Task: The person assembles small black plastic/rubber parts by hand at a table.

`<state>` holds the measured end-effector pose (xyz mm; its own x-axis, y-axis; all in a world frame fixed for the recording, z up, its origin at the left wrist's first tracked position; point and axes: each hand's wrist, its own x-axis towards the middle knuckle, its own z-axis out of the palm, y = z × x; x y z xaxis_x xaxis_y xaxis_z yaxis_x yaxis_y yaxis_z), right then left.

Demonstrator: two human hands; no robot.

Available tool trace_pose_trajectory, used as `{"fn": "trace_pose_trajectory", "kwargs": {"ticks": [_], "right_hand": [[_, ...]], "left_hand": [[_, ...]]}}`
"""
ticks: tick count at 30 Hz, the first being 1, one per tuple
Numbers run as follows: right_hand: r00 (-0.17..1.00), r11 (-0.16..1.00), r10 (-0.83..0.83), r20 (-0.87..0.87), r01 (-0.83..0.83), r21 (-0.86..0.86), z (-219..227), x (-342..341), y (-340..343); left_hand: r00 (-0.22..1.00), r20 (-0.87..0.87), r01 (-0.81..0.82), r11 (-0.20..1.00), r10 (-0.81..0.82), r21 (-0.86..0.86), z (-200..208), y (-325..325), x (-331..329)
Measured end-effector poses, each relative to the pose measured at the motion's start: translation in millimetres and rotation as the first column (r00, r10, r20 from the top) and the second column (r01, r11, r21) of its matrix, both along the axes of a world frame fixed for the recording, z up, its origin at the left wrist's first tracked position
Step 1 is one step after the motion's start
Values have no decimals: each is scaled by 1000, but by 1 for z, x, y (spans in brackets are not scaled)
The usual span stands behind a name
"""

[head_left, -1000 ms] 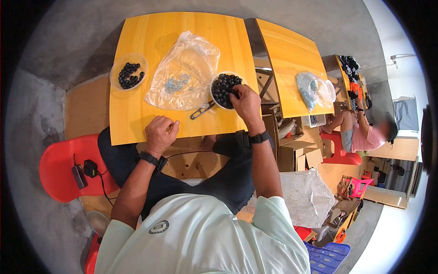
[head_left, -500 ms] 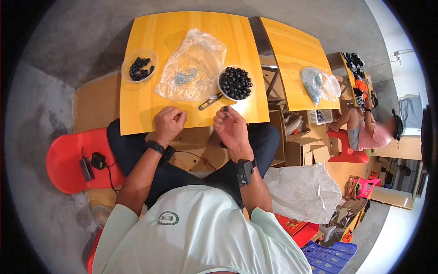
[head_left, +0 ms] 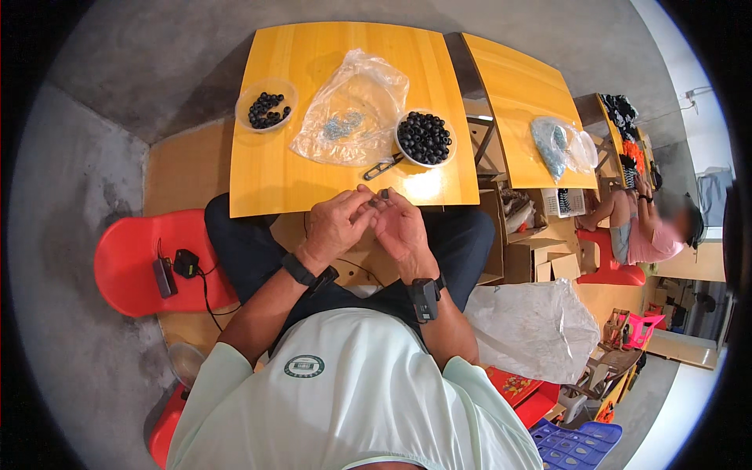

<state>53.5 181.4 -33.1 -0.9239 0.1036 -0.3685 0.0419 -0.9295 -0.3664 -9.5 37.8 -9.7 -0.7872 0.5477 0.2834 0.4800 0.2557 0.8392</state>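
In the head view, the right hand [head_left: 401, 231] pinches a black bead [head_left: 384, 193] in its fingertips; the left hand [head_left: 335, 227] is just beside, whether pinching I cannot tell. Beyond the fingers stands a bowl [head_left: 449, 156] of beads [head_left: 425, 138].

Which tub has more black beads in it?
The right-hand tub, beside the small dark tool: black beads nearly fill it. The left-hand tub has far fewer, with bare bottom showing.

- Table [head_left: 266, 176]: left bowl [head_left: 244, 95], bag [head_left: 364, 82] mid, right bowl [head_left: 427, 165]; beads [head_left: 424, 138] in both bowls.
- Tool [head_left: 382, 168]: near side of right bowl.
- Left hand [head_left: 335, 229], right hand [head_left: 401, 229]: side by side, table's near edge.
- Chair [head_left: 121, 262]: near-left of table.
- Second table [head_left: 517, 94]: right.
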Motion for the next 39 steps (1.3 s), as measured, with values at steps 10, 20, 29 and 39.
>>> {"fn": "trace_pose_trajectory", "kwargs": {"ticks": [10, 20, 29, 39], "right_hand": [[994, 999, 52, -96, -54, -9, -42, 15, 0], [999, 999, 30, -42, -31, -13, -42, -15, 2], [972, 992, -1, -233, -28, -123, -18, -16, 2], [967, 1000, -8, -254, 2, -23, -21, -13, -4]], "left_hand": [[995, -35, 96, 994, -98, -56, -10, -4, -7], [978, -113, 159, 979, -174, -128, -17, -7, -42], [992, 43, 120, 993, -120, -3, -4, -7, -34], [981, -185, 44, 996, -58, -81, -3, 8, -26]]}}
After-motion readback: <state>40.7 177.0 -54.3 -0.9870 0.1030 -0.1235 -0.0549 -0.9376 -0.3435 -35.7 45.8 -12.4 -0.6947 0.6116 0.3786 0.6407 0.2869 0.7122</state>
